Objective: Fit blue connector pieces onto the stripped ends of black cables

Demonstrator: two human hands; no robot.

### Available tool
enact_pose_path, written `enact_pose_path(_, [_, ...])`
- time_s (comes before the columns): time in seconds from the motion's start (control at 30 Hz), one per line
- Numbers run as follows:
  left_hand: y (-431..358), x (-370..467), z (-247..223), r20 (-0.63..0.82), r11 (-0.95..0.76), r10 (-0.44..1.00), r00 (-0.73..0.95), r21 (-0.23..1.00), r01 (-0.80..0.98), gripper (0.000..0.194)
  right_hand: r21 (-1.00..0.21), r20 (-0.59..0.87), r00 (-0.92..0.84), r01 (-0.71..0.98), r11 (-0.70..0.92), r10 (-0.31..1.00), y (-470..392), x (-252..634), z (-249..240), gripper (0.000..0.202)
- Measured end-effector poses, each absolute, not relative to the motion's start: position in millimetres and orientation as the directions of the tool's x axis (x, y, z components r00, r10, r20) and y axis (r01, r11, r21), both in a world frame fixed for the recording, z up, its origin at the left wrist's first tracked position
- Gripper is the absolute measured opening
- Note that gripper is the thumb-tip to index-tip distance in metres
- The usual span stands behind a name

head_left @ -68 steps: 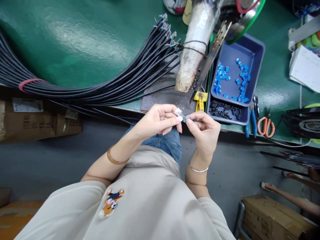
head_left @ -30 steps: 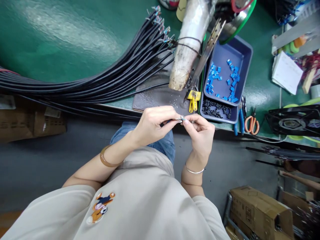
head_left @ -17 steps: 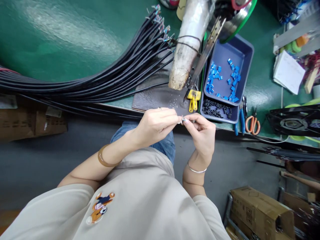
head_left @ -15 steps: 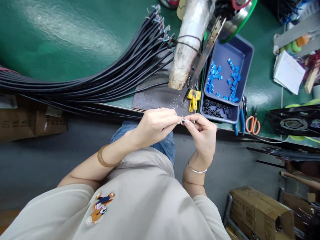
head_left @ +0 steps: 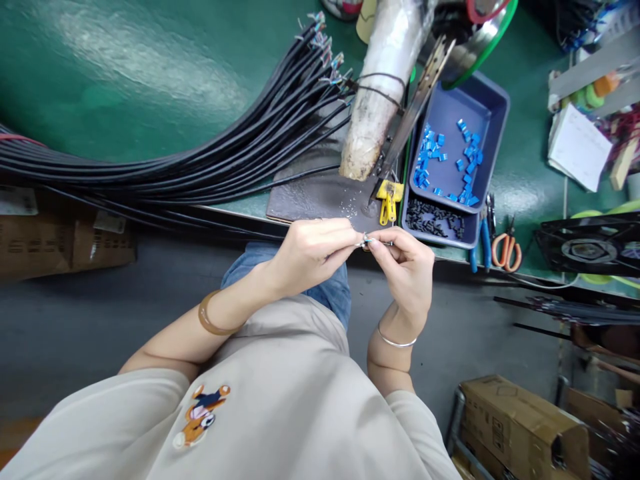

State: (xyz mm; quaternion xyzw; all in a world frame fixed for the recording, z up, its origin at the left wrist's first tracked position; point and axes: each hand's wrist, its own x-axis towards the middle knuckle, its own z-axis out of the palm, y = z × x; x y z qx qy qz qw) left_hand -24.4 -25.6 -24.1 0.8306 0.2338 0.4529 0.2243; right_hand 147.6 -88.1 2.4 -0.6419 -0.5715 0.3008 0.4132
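My left hand [head_left: 315, 253] is closed, its fingertips pinching thin wires [head_left: 367, 240] at the table's front edge. From the right, my right hand [head_left: 407, 263] pinches the same small wires, and the fingertips of both hands almost touch. The wire ends are too small to make out fully. Just beyond the hands, a dark mat [head_left: 310, 193] carries tiny white bits, and a yellow clip-like tool [head_left: 389, 200] rests near its right side. A bundle of black cables [head_left: 200, 177] with stripped, coloured ends lies at the left.
A blue-grey tray [head_left: 493, 143] holds blue connectors, above another tray [head_left: 440, 237] of small black parts. Blue-handled pliers [head_left: 485, 243] and orange-handled scissors [head_left: 507, 250] lie to the right. A wrapped white post [head_left: 375, 100] and a metal bar [head_left: 413, 117] stand behind the mat.
The view has shifted slightly. Both hands stay together at the same spot, and a light blue wire shows a little more between the fingertips.
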Motion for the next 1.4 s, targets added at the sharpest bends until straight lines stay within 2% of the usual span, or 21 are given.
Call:
enact_pose_path(0.1, [-28.7,-23.4,-24.5,0.640,-0.796,0.589,0.493,0.564,0.219,0.018,-0.874,0.041,0.184,0.482,-0.054,0.982,-88.2,146.8,1.0,0.012])
enact_pose_path(0.17, [-31.7,-22.5,-21.5,0.603,-0.740,0.646,0.469,0.645,0.191,0.013,-0.871,0.071,0.203,0.491,-0.039,0.977,-88.8,142.8,-0.2,0.013])
enact_pose_path(0.2, [-33.1,-22.1,-19.1,0.557,-0.673,0.703,0.443,0.723,0.157,0.009,-0.854,0.135,0.215,0.520,0.004,0.967,-89.2,139.7,-1.1,0.012])
enact_pose_path(0.27, [-34.6,-21.8,-13.6,0.370,-0.419,0.835,0.407,0.907,0.034,0.002,-0.760,0.338,0.215,0.637,0.131,0.916,-89.8,132.3,-3.9,0.010])
enact_pose_path(0.33, [-33.5,-22.4,-9.5,0.127,-0.079,0.884,0.450,0.989,-0.126,0.004,-0.626,0.517,0.171,0.743,0.235,0.839,-89.8,125.5,-7.4,0.006])
enact_pose_path(0.37, [-31.9,-23.2,-8.4,0.032,0.073,0.870,0.492,0.978,-0.194,0.008,-0.587,0.563,0.153,0.766,0.263,0.812,-89.5,122.8,-9.1,0.006])
enact_pose_path(0.43, [-27.5,-25.4,-8.6,-0.076,0.283,0.812,0.579,0.919,-0.276,0.015,-0.592,0.580,0.152,0.754,0.285,0.801,-88.8,119.4,-11.2,0.008])
enact_pose_path(0.53, [-20.8,-29.1,-11.3,-0.144,0.422,0.734,0.664,0.863,-0.279,0.016,-0.689,0.516,0.198,0.674,0.266,0.834,-88.3,118.8,-9.2,0.008])
enact_pose_path(0.63, [-16.4,-30.6,-12.3,-0.174,0.451,0.708,0.684,0.858,-0.248,0.020,-0.778,0.431,0.301,0.602,0.181,0.851,-89.8,121.8,-2.2,0.006])
enact_pose_path(0.7, [-14.8,-30.2,-11.5,-0.185,0.455,0.705,0.685,0.858,-0.237,0.024,-0.788,0.410,0.345,0.600,0.137,0.844,-91.6,124.1,3.2,0.007])
enact_pose_path(1.03, [-12.0,-27.9,-8.8,-0.187,0.449,0.695,0.695,0.867,-0.216,0.021,-0.622,0.444,0.160,0.764,0.175,0.882,-96.1,126.1,10.0,0.021])
enact_pose_path(1.23, [-11.9,-28.4,-8.8,-0.198,0.443,0.724,0.660,0.868,-0.226,0.024,-0.414,0.558,0.012,0.870,0.266,0.830,-98.3,133.0,3.2,0.040])
enact_pose_path(1.3, [-12.1,-28.5,-9.4,-0.192,0.440,0.735,0.650,0.865,-0.243,0.023,-0.413,0.554,0.004,0.870,0.271,0.832,-98.5,134.4,1.7,0.043])
enact_pose_path(1.4, [-12.9,-28.1,-9.5,-0.173,0.426,0.747,0.641,0.866,-0.263,0.021,-0.507,0.513,0.032,0.817,0.273,0.858,-98.3,135.3,1.5,0.037])
